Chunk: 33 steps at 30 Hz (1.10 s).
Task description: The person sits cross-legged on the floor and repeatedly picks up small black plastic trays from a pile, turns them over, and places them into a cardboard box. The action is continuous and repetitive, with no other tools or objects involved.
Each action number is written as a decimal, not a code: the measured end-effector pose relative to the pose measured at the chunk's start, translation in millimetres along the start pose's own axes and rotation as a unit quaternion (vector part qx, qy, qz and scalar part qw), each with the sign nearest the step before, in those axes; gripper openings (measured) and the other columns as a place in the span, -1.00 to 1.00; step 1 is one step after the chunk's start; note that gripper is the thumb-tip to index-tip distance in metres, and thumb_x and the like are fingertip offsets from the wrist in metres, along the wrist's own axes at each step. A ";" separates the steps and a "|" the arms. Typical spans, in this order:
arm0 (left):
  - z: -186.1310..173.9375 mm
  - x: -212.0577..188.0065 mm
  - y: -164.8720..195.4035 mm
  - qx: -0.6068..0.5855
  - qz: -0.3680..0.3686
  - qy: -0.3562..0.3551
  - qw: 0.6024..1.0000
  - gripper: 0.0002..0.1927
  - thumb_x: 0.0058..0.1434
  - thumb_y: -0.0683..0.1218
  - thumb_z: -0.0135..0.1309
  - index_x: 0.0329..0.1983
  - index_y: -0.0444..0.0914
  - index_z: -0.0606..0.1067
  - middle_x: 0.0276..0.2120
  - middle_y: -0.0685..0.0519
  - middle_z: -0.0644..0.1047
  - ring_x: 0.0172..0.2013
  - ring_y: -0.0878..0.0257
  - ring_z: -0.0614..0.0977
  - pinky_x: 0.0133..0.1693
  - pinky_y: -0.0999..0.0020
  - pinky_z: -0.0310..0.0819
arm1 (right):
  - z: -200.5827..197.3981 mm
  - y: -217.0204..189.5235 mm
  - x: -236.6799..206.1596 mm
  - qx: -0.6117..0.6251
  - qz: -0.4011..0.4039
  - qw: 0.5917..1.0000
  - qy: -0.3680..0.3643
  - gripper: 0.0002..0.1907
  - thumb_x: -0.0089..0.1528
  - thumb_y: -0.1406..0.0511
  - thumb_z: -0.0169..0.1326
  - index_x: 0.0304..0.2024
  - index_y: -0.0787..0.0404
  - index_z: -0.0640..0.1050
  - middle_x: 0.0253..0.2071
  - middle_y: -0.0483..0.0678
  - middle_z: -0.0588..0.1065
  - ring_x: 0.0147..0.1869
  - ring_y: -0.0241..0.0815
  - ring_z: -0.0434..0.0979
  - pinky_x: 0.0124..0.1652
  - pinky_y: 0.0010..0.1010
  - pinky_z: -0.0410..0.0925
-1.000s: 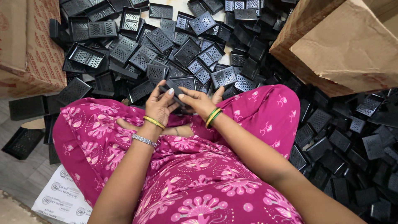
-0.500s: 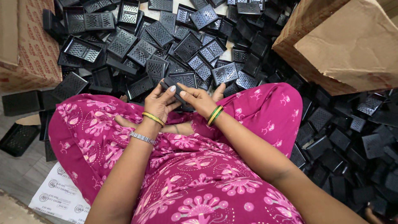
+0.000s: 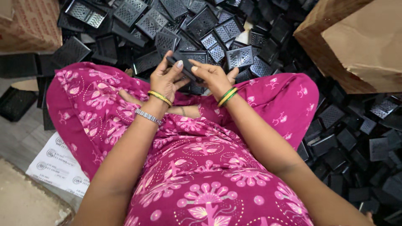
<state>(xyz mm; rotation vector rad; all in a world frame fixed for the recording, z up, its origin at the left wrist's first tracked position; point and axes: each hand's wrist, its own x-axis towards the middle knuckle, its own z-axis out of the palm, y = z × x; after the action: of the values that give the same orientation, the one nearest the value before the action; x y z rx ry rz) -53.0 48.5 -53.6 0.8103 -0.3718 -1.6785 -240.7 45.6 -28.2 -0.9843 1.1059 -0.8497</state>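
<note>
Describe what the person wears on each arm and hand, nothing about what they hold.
Both forearms are bare, with no sleeves in view. The left hand has a light-painted fingernail, and its wrist carries a yellow-gold bangle and a silver link bracelet. The right hand has green and gold bangles at the wrist.

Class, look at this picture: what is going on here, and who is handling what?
A person in a pink flowered garment sits cross-legged on the floor. The left hand and right hand together hold one small black plastic tray above the knees. A big heap of black trays with grid-patterned bottoms lies in front and to the right. Cardboard boxes stand on both sides.
</note>
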 end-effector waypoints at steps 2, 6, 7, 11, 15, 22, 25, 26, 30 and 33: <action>-1.0 -0.4 0.1 0.021 -0.014 0.001 1.000 -0.37 0.26 -0.15 0.24 0.40 -0.10 0.37 -0.08 0.06 0.60 -0.11 0.11 0.71 -0.09 -0.03 0.68 | 0.7 -2.9 -4.4 -0.011 -0.024 0.999 -0.038 -0.48 0.36 0.21 0.09 0.34 0.28 0.48 0.06 -0.13 0.56 0.06 -0.36 0.47 0.06 -0.49 0.32; -5.1 0.0 -2.2 0.050 -0.029 -0.021 0.998 -0.38 0.28 -0.16 0.24 0.41 -0.10 0.38 -0.07 0.05 0.61 -0.08 0.14 0.68 -0.06 0.01 0.69 | 0.8 -0.5 -6.7 -0.048 -0.120 0.986 -0.106 -0.49 0.43 0.20 0.04 0.37 0.32 0.40 0.21 -0.19 0.50 0.22 -0.44 0.43 0.23 -0.54 0.30; -6.2 0.6 -2.9 0.056 -0.027 -0.027 0.998 -0.37 0.28 -0.17 0.23 0.42 -0.09 0.37 -0.06 0.05 0.60 -0.07 0.14 0.68 -0.06 0.01 0.70 | -0.1 1.2 -5.7 -0.064 -0.137 0.982 -0.117 -0.49 0.44 0.20 0.03 0.37 0.33 0.38 0.26 -0.21 0.48 0.25 -0.47 0.41 0.25 -0.55 0.28; -8.0 1.9 -5.3 0.079 -0.024 -0.072 0.994 -0.33 0.26 -0.22 0.20 0.44 -0.05 0.32 -0.02 0.06 0.59 -0.03 0.17 0.65 -0.04 0.02 0.70 | -8.8 6.1 -3.1 -0.166 -0.100 0.976 -0.103 -0.42 0.44 0.17 0.02 0.46 0.24 0.32 0.17 -0.15 0.50 0.10 -0.45 0.37 0.09 -0.56 0.28; -8.3 0.3 -4.9 0.092 -0.022 -0.099 0.991 -0.35 0.30 -0.22 0.18 0.45 -0.11 0.30 0.05 0.06 0.58 0.01 0.17 0.66 -0.01 0.05 0.70 | -10.7 3.7 -5.7 -0.151 -0.117 0.973 -0.128 -0.38 0.45 0.16 0.04 0.51 0.17 0.24 0.21 -0.10 0.49 0.16 -0.41 0.38 0.14 -0.49 0.28; -5.2 -7.0 3.5 0.053 -0.009 -0.111 0.992 -0.65 0.45 -0.14 0.11 0.25 -0.30 0.45 0.03 0.00 0.57 -0.11 0.18 0.66 -0.11 0.12 0.66 | 14.2 14.7 -9.2 -0.495 -0.244 0.833 0.027 -0.33 0.30 0.12 0.22 0.40 0.17 0.38 0.25 0.26 0.43 0.26 0.08 0.44 0.20 -0.29 0.30; -0.9 -15.0 9.8 0.069 0.003 -0.127 0.990 -0.68 0.40 -0.14 0.09 0.19 -0.32 0.48 0.00 -0.03 0.60 -0.09 0.19 0.69 -0.09 0.19 0.70 | 9.8 22.0 5.3 -0.243 -0.325 0.914 0.011 -0.33 0.42 0.21 0.11 0.49 0.32 0.23 0.42 0.20 0.33 0.50 -0.03 0.30 0.38 -0.27 0.18; 1.1 -18.0 11.2 0.077 -0.005 -0.155 0.985 -0.67 0.39 -0.14 0.10 0.19 -0.32 0.47 -0.01 -0.02 0.61 -0.09 0.20 0.69 -0.06 0.22 0.71 | 4.1 21.8 10.7 -0.186 -0.274 0.944 0.012 -0.37 0.42 0.21 0.12 0.44 0.32 0.26 0.34 0.13 0.40 0.42 -0.10 0.37 0.33 -0.32 0.24; 9.2 -24.3 9.4 0.127 -0.087 -0.193 0.969 -0.61 0.34 -0.13 0.07 0.23 -0.24 0.42 -0.02 0.15 0.61 -0.07 0.36 0.67 -0.10 0.39 0.68 | -26.2 8.5 20.0 -0.066 -0.136 0.988 -0.013 -0.60 0.35 0.28 0.20 0.15 0.37 0.48 -0.01 -0.01 0.58 0.06 -0.27 0.55 0.08 -0.44 0.41; 8.3 -18.5 2.9 0.223 -0.035 -0.125 0.966 -0.63 0.37 -0.09 0.05 0.23 -0.22 0.43 -0.15 0.14 0.59 -0.27 0.36 0.63 -0.25 0.41 0.63 | -38.5 4.2 14.6 -0.046 -0.114 0.992 -0.012 -0.73 0.27 0.33 0.23 -0.02 0.33 0.55 -0.19 -0.09 0.61 -0.12 -0.36 0.58 -0.08 -0.51 0.45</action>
<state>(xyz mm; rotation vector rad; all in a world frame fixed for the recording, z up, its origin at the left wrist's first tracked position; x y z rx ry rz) -55.1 63.8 -40.1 0.9454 -0.9296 -1.7942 -274.1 25.8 -42.4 -1.2131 1.0313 -0.9739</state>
